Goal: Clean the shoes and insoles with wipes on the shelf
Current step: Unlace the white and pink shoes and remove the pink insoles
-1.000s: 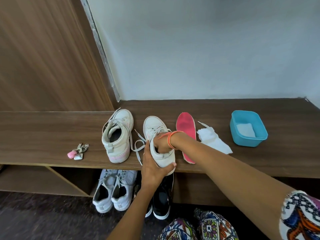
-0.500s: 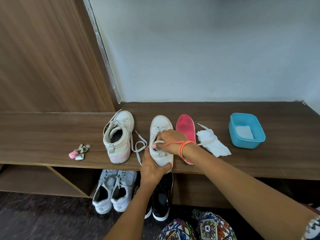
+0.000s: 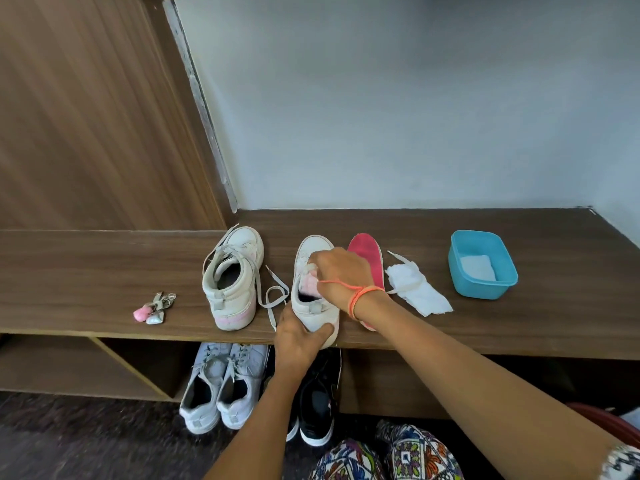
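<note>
Two white sneakers stand on the wooden shelf [image 3: 104,271]. The left sneaker [image 3: 232,282] stands alone with its laces loose. My left hand [image 3: 298,336] grips the heel of the right sneaker [image 3: 311,306]. My right hand [image 3: 341,271] is over that shoe's opening and pinches a pink insole [image 3: 310,284] that sticks partly out of it. A second pink insole [image 3: 369,261] lies flat just right of the shoe, partly under my wrist. A crumpled white wipe [image 3: 415,292] lies beside it.
A blue tub [image 3: 481,265] with a white wipe inside sits at the right of the shelf. A small pink keyring [image 3: 152,308] lies at the left. Grey sneakers [image 3: 221,386] and black shoes [image 3: 317,407] stand on the floor below. A wall runs behind.
My right hand has come up out of the right sneaker's opening, and a pink insole now shows in its fingers. My left hand stays on the heel.
</note>
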